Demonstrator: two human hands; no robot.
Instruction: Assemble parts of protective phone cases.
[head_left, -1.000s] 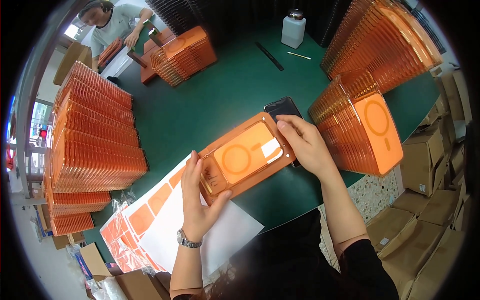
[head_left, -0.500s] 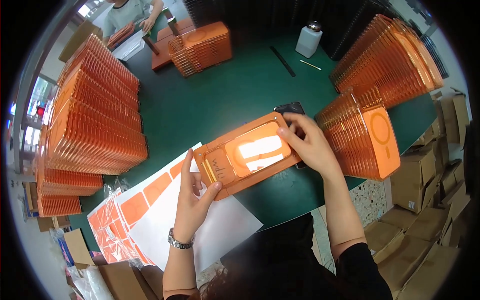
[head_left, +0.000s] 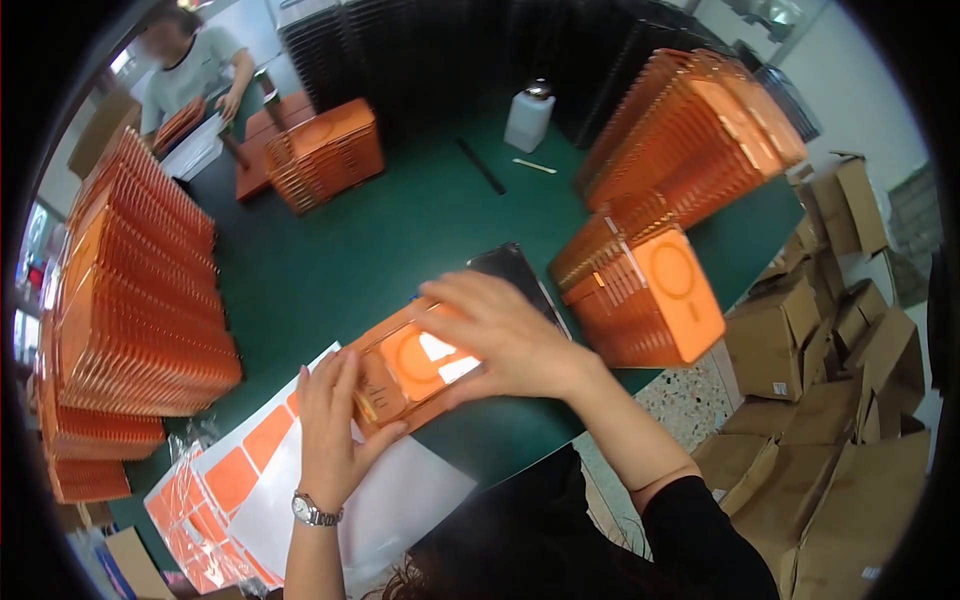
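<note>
Right hand [head_left: 505, 335] hides approx. half the orange case [head_left: 415, 365]; dark slab [head_left: 515, 275] behind, perhaps a phone.

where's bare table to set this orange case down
Bare green table lies between the left orange stack, the far stack and the right stacks. Near both hands it is crowded: sticker sheets, dark tray.

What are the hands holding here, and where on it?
An orange package: left hand grips its near-left end, right hand lies across its top and far edge.
</note>
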